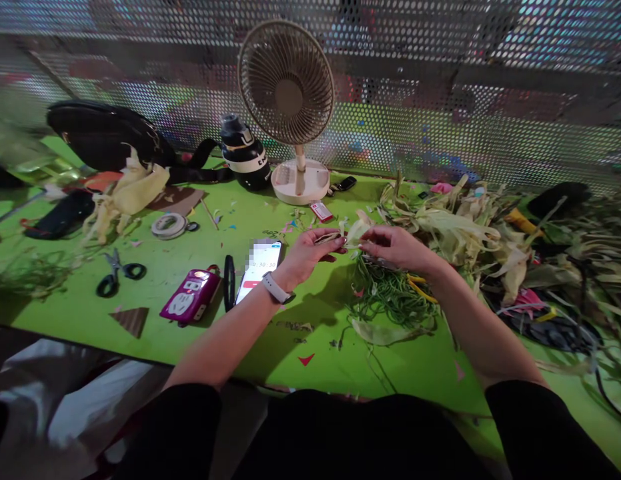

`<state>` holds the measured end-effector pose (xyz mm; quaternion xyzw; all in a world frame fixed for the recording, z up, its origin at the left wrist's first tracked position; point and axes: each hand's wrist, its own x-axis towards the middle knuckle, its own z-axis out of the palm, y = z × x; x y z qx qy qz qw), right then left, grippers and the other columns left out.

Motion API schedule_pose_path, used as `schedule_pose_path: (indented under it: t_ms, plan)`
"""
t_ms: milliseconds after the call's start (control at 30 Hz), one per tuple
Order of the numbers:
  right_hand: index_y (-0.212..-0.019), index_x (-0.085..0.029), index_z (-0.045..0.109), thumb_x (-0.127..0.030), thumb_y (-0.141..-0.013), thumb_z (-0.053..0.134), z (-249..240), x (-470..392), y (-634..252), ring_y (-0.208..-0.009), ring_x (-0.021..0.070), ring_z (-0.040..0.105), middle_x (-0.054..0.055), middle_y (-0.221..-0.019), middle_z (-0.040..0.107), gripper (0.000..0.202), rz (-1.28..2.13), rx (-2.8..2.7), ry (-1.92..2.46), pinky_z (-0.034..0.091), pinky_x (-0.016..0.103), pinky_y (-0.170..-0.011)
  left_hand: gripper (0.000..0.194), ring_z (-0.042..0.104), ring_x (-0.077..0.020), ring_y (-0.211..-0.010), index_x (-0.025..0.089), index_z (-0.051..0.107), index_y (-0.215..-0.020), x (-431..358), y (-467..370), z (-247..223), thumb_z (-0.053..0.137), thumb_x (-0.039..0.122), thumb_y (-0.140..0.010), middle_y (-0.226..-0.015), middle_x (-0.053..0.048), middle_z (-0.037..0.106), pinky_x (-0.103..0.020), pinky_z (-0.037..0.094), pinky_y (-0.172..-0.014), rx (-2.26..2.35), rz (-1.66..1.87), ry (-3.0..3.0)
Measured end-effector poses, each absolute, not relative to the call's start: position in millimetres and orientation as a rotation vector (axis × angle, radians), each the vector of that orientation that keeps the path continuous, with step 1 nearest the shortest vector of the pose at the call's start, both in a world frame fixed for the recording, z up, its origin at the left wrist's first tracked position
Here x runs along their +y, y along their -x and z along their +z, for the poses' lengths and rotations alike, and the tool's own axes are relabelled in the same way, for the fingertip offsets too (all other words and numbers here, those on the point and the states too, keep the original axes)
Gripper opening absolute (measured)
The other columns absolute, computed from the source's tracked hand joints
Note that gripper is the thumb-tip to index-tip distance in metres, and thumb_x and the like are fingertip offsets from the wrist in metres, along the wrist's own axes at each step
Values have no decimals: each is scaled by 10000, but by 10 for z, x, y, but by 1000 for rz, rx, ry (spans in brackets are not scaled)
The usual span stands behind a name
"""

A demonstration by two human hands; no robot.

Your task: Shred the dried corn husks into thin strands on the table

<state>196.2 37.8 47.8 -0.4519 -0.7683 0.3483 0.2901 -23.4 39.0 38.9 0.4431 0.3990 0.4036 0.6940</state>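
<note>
Both my hands meet above the middle of a green table (310, 343). A small pale strip of corn husk (357, 229) stretches between them. My left hand (315, 252), with a white watch (275, 288) on its wrist, is closed and pinches one side of it. On the other side, the closed fingertips of my right hand (390, 245) grip the same husk. Beneath the right hand lies a tangle of green strands (393, 293), with a yellow-handled tool (421, 288) partly buried in it. A large heap of dried husks (460, 230) spreads to the right.
A fan (289, 97) and a black bottle (245, 157) stand at the back, before a perforated metal screen. Left of my hands are a phone (257, 267), a purple device (190, 295), scissors (120, 270) and a tape roll (169, 225). A husk figure (135, 190) lies near a black bag (107, 133).
</note>
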Motion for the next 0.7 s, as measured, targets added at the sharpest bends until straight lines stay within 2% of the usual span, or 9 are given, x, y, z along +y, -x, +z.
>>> schedule_pose_path:
  t_ms: [100,267,433,500,633,700]
  plan:
    - [-822,-170,668,-366,-887,575,554,335,-1984,-702,153,600,26,-750,653,226,678,-2174,1172,494,294,-660,413,685,-107,-693,149,652,-927,378,235,398,844,336,-612,-832,-21,712,-177,472,-552,891,874,-1005]
    - [-903,-189,674,-261,-934,530,711,182,-1957,-971,226,619,99,-1026,669,164,4,-2469,1031,504,404,-869,425,699,-123,-705,139,648,-878,369,233,413,863,359,-585,-789,-19,711,-213,535,-627,906,808,-975]
    - [-954,-227,654,-216,-926,529,732,110,-1860,-1202,268,540,85,-1257,634,129,-185,-2580,833,430,531,-1027,395,687,-130,-675,133,671,-827,340,225,430,872,362,-574,-733,-20,704,-270,566,-676,918,770,-994]
    - [-986,-234,635,-194,-929,505,675,136,-1839,-1178,248,553,72,-1212,658,147,-212,-2563,809,392,548,-1069,394,689,-137,-678,135,675,-835,322,218,431,873,354,-575,-734,-25,708,-297,575,-698,898,760,-1004]
    - [-963,-222,605,-164,-934,459,491,231,-1830,-911,194,621,53,-933,703,160,-250,-2445,802,461,472,-1004,425,693,-143,-674,142,679,-887,279,213,444,884,320,-561,-722,-23,711,-330,588,-723,862,726,-992]
    - [-962,-226,595,-161,-932,455,418,258,-1818,-886,192,623,53,-909,700,158,-257,-2391,786,475,461,-978,416,694,-145,-667,146,691,-893,259,219,458,878,327,-569,-712,-25,711,-313,589,-692,835,700,-1024]
